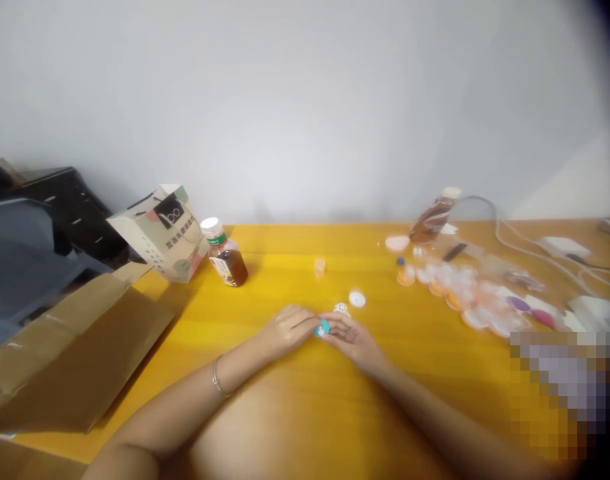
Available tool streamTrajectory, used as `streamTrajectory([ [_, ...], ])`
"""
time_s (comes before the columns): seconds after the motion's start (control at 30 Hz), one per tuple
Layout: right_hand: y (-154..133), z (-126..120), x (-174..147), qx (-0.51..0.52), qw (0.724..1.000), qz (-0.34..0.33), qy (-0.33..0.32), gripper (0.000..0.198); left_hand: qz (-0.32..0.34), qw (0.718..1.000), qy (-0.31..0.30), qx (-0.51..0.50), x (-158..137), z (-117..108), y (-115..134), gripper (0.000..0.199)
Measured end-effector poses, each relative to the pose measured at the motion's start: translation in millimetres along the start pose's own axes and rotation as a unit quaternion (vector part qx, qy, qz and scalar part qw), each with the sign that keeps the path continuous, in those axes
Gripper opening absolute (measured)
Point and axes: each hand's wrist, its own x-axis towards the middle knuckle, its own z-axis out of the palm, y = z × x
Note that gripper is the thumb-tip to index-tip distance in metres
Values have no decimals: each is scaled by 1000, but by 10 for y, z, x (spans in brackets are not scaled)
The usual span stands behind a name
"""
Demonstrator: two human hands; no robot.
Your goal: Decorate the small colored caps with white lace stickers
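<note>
Both of my hands meet over the middle of the yellow table, around a small teal-and-white round piece (322, 328). My left hand (289, 329) grips its left side, with the fingers closed together. From the other side, my right hand (352, 339) holds it between thumb and fingertips. Just beyond the fingers lie a small white piece with dark spots (341, 309) and a white disc (357, 299). Farther back stands a small clear cup (319, 268). Blur hides the finer detail of the held piece.
On the left are an open cardboard box (79, 360), a printed paper bag (172, 233) and a bottle of dark drink (225, 257). To the right, several clear-and-orange containers (465, 293) lie before a tilted bottle (435, 217) and white cables (525, 241).
</note>
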Motion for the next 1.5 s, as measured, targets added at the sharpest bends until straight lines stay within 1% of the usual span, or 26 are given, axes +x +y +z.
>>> streamTrajectory([
  [0.17,24,-8,2,2,1000,4,-5,31,16,999,6,30,0,-10,-36,17],
  [0.4,29,-16,1,-9,1000,0,-8,32,18,1000,2,23,19,-35,-50,17],
  [0.6,38,-25,1,-13,1000,1,-10,34,28,999,-5,45,23,-60,-54,18],
  [1.03,49,-31,1,0,1000,-3,-9,34,43,998,-33,18,0,-105,-84,25],
  [1.17,56,-37,-3,10,1000,-14,-8,32,45,999,-26,-1,-30,-78,-90,31],
  [1.3,49,-32,-12,17,999,-38,11,22,47,999,0,-21,-64,0,-118,36],
  [1.37,31,-25,-18,1,999,-35,15,18,51,998,11,-23,-74,36,-129,36],
  [1.5,-9,-14,-26,-15,1000,-21,13,19,47,998,21,-24,-83,69,-135,35],
])
